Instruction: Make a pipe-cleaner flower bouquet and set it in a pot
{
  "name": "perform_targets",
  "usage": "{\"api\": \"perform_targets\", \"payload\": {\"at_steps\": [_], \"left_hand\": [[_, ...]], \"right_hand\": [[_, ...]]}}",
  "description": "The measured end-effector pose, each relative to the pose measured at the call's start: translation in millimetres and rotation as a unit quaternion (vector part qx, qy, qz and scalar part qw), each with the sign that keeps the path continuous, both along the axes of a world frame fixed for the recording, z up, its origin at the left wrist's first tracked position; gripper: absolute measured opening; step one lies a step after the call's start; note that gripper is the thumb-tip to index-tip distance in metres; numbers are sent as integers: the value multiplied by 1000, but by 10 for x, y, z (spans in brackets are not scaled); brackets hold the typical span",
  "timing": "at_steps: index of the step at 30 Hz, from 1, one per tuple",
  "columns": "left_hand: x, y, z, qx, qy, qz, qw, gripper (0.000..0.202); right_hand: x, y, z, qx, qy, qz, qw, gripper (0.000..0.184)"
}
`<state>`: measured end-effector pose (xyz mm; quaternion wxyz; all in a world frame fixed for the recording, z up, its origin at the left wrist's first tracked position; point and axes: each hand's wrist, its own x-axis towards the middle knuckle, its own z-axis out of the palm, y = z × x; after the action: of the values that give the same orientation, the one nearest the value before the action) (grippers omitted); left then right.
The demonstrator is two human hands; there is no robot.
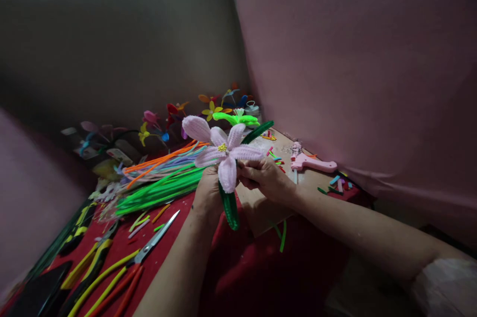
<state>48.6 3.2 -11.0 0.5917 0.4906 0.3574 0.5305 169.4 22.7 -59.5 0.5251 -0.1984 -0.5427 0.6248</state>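
Observation:
A pale pink pipe cleaner flower point(227, 172) with a yellow centre faces me, raised over the table. A dark green pipe cleaner leaf point(229, 210) hangs below its petals, and another dark green leaf point(258, 132) sticks out at the upper right. Behind the petals, my left hand point(207, 192) is closed around the flower's stem side, its fingers mostly hidden. My right hand point(269, 178) pinches just under the right petal, fingers bent; the exact grip point is covered by the flower.
Green pipe cleaners point(160, 192) and orange ones point(164, 158) lie at left. Scissors point(151, 245), pliers point(100, 252) and a dark phone-like slab point(39, 289) rest on the red cloth point(238, 277). A pink glue gun point(313, 162) is on the board point(257, 215); finished flowers point(211, 110) stand behind.

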Motion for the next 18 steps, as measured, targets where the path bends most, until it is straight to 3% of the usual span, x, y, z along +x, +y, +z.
{"api": "perform_targets", "payload": {"at_steps": [6,11,16,18], "left_hand": [[-31,78,-150,27,-22,10,999,17],[11,55,-140,21,-43,10,999,20],[15,18,-91,64,2,21,998,38],[17,21,-117,74,63,57,994,30]], "right_hand": [[53,-15,25,18,-14,1,1000,30],[45,5,22,-9,16,-5,1000,25],[208,16,227,19,22,-56,998,15],[331,10,340,27,32,-92,995,11]]}}
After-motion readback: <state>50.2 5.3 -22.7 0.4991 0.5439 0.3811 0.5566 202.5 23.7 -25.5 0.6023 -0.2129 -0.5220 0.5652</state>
